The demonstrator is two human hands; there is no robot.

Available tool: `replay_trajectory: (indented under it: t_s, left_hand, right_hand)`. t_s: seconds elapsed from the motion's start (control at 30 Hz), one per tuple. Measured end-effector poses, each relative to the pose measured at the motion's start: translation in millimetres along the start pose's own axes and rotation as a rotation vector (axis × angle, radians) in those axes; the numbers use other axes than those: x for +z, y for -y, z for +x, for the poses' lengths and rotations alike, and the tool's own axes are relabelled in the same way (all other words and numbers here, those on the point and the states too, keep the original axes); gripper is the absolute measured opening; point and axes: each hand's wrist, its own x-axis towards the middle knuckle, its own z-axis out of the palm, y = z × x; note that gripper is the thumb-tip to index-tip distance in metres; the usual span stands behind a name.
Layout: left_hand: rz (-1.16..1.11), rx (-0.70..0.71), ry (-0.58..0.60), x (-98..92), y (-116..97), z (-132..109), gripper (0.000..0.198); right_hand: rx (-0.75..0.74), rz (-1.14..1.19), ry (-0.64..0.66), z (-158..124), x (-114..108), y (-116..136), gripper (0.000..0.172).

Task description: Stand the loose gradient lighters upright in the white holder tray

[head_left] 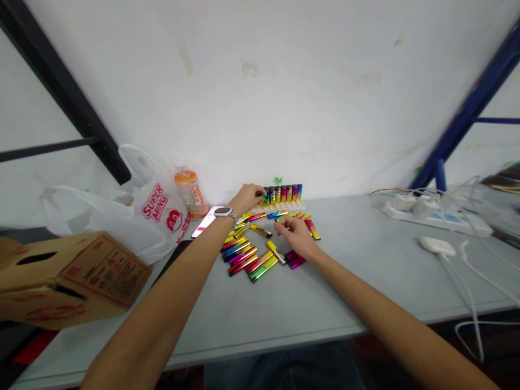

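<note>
Several shiny multicoloured lighters (247,254) lie scattered on the grey table (353,281). Behind them a white tray (298,205) holds a row of lighters (284,193) standing upright against the wall. My left hand (247,197), with a watch on the wrist, reaches to the left end of that row and its fingers are closed on a lighter there. My right hand (296,234) hovers over the loose lighters near the tray, fingers curled down toward one of them; what it holds, if anything, I cannot make out.
A white plastic bag (142,214), an orange drink bottle (190,192) and a phone (204,221) sit at the left. A cardboard box (69,276) stands at the table's left edge. A power strip (430,214) with cables and a white adapter (436,245) lie at the right.
</note>
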Motion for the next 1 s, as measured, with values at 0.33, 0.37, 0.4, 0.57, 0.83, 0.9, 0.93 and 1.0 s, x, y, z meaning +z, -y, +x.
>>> replay_trajectory:
  t_s: [0.33, 0.37, 0.4, 0.57, 0.83, 0.9, 0.93, 1.0]
  left_hand:
    - [0.075, 0.035, 0.131, 16.0, -13, 31, 0.026]
    - [0.08, 0.038, 0.135, 17.3, -12, 32, 0.025]
    - [0.085, 0.042, 0.137, 18.8, -11, 33, 0.024]
    - [0.106, 0.068, 0.053, 31.3, -9, 28, 0.022]
    - [0.145, 0.093, -0.083, 43.7, -19, 6, 0.036]
    - [0.147, 0.095, -0.073, 42.2, -22, 3, 0.041]
    - [0.15, 0.089, -0.072, 41.0, -24, 1, 0.043]
    - [0.153, 0.067, -0.081, 38.0, -25, -4, 0.047]
  right_hand:
    - [-0.001, -0.04, 0.038, 0, -4, 2, 0.028]
    - [-0.004, -0.045, 0.046, 0, -4, 3, 0.028]
    - [-0.007, -0.048, 0.054, -1, -4, 3, 0.028]
    - [-0.019, -0.06, 0.061, 1, -6, 1, 0.028]
    - [-0.024, -0.058, -0.04, 7, -14, -4, 0.029]
    - [-0.028, -0.096, -0.069, 8, -16, -6, 0.029]
    - [-0.031, -0.127, -0.083, 9, -18, -7, 0.027]
    - [-0.04, -0.233, -0.091, 13, -21, -8, 0.021]
